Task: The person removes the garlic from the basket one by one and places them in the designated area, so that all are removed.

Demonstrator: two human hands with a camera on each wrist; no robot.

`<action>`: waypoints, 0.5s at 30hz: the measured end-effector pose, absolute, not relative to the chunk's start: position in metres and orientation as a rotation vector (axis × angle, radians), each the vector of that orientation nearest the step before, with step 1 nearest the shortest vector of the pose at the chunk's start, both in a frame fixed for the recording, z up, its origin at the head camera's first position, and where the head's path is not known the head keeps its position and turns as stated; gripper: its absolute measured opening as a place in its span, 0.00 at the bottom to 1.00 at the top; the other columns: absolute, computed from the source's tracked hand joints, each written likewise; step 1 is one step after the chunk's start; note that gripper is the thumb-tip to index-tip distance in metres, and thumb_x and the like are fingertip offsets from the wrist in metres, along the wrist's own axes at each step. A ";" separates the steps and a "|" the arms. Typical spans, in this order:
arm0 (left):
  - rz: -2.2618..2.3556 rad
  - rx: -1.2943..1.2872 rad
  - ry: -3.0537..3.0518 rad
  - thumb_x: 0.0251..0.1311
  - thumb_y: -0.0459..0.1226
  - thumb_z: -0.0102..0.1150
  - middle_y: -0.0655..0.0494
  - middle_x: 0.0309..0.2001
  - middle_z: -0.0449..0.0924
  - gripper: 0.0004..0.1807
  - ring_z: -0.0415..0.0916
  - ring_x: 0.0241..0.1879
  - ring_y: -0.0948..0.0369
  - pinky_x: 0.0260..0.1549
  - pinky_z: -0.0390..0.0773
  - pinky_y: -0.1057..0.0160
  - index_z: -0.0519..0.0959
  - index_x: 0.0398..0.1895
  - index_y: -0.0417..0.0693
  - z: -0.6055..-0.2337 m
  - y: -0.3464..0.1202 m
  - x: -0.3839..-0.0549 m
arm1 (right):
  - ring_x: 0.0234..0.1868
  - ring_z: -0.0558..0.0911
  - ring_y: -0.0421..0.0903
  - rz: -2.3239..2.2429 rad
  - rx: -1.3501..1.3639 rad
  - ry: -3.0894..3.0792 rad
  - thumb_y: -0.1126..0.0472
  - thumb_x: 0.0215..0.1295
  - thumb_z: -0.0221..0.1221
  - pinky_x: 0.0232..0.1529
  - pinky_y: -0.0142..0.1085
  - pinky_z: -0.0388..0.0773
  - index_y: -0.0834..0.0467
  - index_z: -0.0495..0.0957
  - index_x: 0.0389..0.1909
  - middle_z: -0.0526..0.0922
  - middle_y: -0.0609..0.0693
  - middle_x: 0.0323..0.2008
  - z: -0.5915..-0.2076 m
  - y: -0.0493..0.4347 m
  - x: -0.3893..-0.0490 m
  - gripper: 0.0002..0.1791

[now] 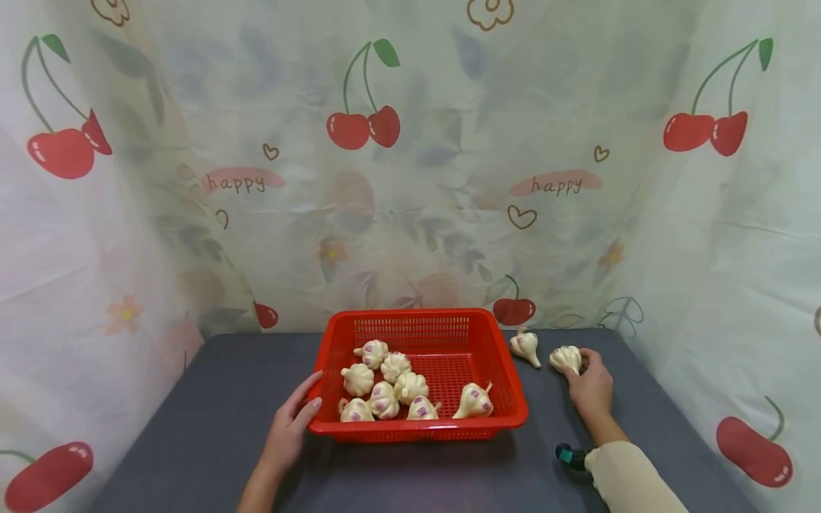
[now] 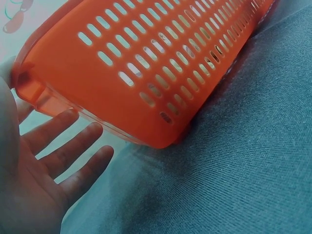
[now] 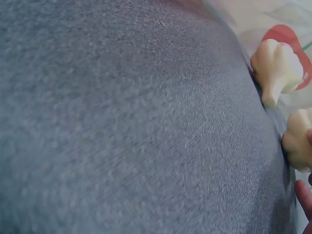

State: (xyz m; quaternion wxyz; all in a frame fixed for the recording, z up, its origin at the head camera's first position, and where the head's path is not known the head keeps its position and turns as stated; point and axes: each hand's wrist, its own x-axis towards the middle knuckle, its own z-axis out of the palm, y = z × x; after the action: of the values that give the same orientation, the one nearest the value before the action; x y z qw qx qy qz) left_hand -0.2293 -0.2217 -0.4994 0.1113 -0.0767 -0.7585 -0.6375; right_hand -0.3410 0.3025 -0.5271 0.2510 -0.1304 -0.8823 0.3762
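Observation:
My left hand (image 1: 286,431) holds the left rim of a red plastic basket (image 1: 417,432) near its front corner. In the left wrist view, several fingers (image 2: 80,165) spread out under the rim beside the slotted wall. Inside the basket lie several white garlic bulbs (image 1: 410,388) with purple marks, mostly on the left. To the right of the basket, my right hand (image 1: 591,390) grips a garlic bulb (image 1: 566,358) low at the table. Another garlic bulb (image 1: 524,347) lies between that one and the basket. The right wrist view shows only fingertips (image 3: 304,195) at its edge.
A dark grey cloth-covered table (image 1: 237,399) bears everything. Printed curtains (image 1: 417,235) with cherries stand close behind and along both sides. A black strap device (image 1: 571,456) with a teal part sits at the right wrist.

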 end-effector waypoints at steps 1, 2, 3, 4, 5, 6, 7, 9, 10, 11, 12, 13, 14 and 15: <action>-1.871 -0.224 -2.229 0.71 0.35 0.49 0.43 0.68 0.65 0.25 0.69 0.59 0.44 0.49 0.75 0.67 0.66 0.70 0.49 -0.499 -0.222 -0.229 | 0.52 0.73 0.66 1.017 -0.354 -2.403 0.62 0.62 0.64 0.52 0.57 0.66 0.67 0.67 0.59 0.75 0.70 0.51 -0.527 0.302 -0.342 0.27; -1.870 -0.226 -2.233 0.71 0.35 0.49 0.42 0.68 0.64 0.25 0.69 0.60 0.44 0.49 0.75 0.67 0.66 0.70 0.49 -0.499 -0.222 -0.229 | 0.52 0.73 0.66 1.013 -0.355 -2.400 0.62 0.61 0.64 0.52 0.57 0.66 0.68 0.68 0.58 0.75 0.70 0.50 -0.527 0.302 -0.342 0.27; -1.867 -0.226 -2.238 0.71 0.36 0.50 0.42 0.68 0.64 0.25 0.69 0.60 0.44 0.49 0.75 0.67 0.66 0.70 0.49 -0.499 -0.222 -0.229 | 0.52 0.73 0.65 1.012 -0.359 -2.399 0.63 0.61 0.64 0.52 0.57 0.66 0.68 0.68 0.58 0.75 0.70 0.50 -0.526 0.301 -0.342 0.26; -1.868 -0.230 -2.239 0.71 0.36 0.50 0.42 0.68 0.64 0.25 0.69 0.60 0.44 0.49 0.74 0.67 0.66 0.70 0.48 -0.500 -0.222 -0.230 | 0.51 0.73 0.65 1.006 -0.364 -2.399 0.63 0.61 0.64 0.52 0.57 0.66 0.68 0.68 0.57 0.74 0.69 0.49 -0.526 0.300 -0.343 0.26; -1.867 -0.228 -2.242 0.71 0.36 0.50 0.42 0.68 0.64 0.25 0.69 0.60 0.44 0.48 0.75 0.68 0.66 0.70 0.49 -0.500 -0.221 -0.230 | 0.51 0.73 0.65 1.004 -0.372 -2.400 0.63 0.62 0.64 0.52 0.57 0.66 0.69 0.69 0.57 0.74 0.69 0.49 -0.526 0.300 -0.343 0.25; -1.867 -0.227 -2.245 0.71 0.36 0.50 0.42 0.68 0.64 0.25 0.69 0.60 0.44 0.48 0.74 0.68 0.66 0.71 0.48 -0.500 -0.221 -0.230 | 0.51 0.73 0.65 1.001 -0.381 -2.402 0.63 0.62 0.64 0.52 0.57 0.66 0.69 0.69 0.56 0.74 0.69 0.49 -0.526 0.299 -0.342 0.25; -1.868 -0.228 -2.247 0.71 0.36 0.50 0.41 0.68 0.64 0.25 0.69 0.60 0.44 0.48 0.74 0.68 0.66 0.71 0.48 -0.500 -0.221 -0.230 | 0.50 0.73 0.65 0.995 -0.391 -2.405 0.63 0.62 0.63 0.51 0.57 0.66 0.69 0.69 0.55 0.75 0.69 0.48 -0.526 0.298 -0.342 0.24; -1.866 -0.224 -2.252 0.71 0.37 0.50 0.41 0.68 0.63 0.25 0.69 0.60 0.45 0.48 0.74 0.68 0.66 0.71 0.48 -0.500 -0.221 -0.230 | 0.48 0.74 0.64 0.986 -0.406 -2.405 0.63 0.62 0.63 0.49 0.57 0.67 0.68 0.71 0.52 0.76 0.68 0.46 -0.525 0.297 -0.342 0.21; -1.866 -0.223 -2.251 0.71 0.37 0.50 0.41 0.68 0.64 0.25 0.69 0.60 0.45 0.48 0.74 0.68 0.66 0.71 0.48 -0.500 -0.221 -0.230 | 0.46 0.74 0.64 0.979 -0.410 -2.405 0.63 0.61 0.63 0.48 0.56 0.67 0.68 0.72 0.50 0.77 0.67 0.44 -0.525 0.297 -0.342 0.19; -1.865 -0.219 -2.252 0.71 0.37 0.50 0.41 0.68 0.64 0.25 0.69 0.60 0.45 0.48 0.75 0.68 0.66 0.71 0.49 -0.500 -0.221 -0.230 | 0.44 0.75 0.63 0.972 -0.411 -2.403 0.63 0.61 0.64 0.46 0.56 0.68 0.67 0.72 0.47 0.77 0.66 0.43 -0.525 0.296 -0.343 0.18; -1.863 -0.218 -2.253 0.71 0.36 0.50 0.41 0.68 0.64 0.25 0.68 0.61 0.45 0.49 0.75 0.67 0.66 0.71 0.49 -0.500 -0.221 -0.229 | 0.43 0.75 0.63 0.961 -0.411 -2.402 0.63 0.61 0.64 0.45 0.55 0.68 0.67 0.73 0.44 0.78 0.65 0.41 -0.526 0.296 -0.343 0.16; -1.861 -0.219 -2.251 0.71 0.36 0.50 0.41 0.68 0.64 0.25 0.68 0.61 0.45 0.49 0.74 0.67 0.66 0.71 0.49 -0.500 -0.221 -0.229 | 0.41 0.76 0.62 0.947 -0.408 -2.405 0.63 0.60 0.64 0.43 0.55 0.68 0.66 0.74 0.42 0.78 0.64 0.39 -0.526 0.295 -0.344 0.14; -1.862 -0.216 -2.248 0.71 0.36 0.50 0.42 0.68 0.64 0.25 0.69 0.61 0.45 0.49 0.75 0.66 0.66 0.71 0.49 -0.500 -0.221 -0.229 | 0.40 0.76 0.62 0.933 -0.404 -2.410 0.63 0.60 0.64 0.42 0.55 0.69 0.65 0.74 0.39 0.79 0.63 0.38 -0.526 0.295 -0.344 0.12; -1.864 -0.214 -2.246 0.71 0.36 0.50 0.42 0.68 0.64 0.25 0.69 0.60 0.44 0.49 0.75 0.66 0.66 0.71 0.49 -0.499 -0.222 -0.229 | 0.39 0.76 0.62 0.919 -0.400 -2.416 0.63 0.61 0.64 0.42 0.55 0.69 0.64 0.75 0.38 0.79 0.63 0.37 -0.527 0.295 -0.345 0.11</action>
State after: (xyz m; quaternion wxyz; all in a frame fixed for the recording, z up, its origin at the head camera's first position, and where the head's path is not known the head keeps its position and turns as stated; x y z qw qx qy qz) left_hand -0.2291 -0.2215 -0.4993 0.1075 -0.0726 -0.7630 -0.6333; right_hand -0.3453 0.2947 -0.5266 0.2598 -0.1475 -0.8920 0.3392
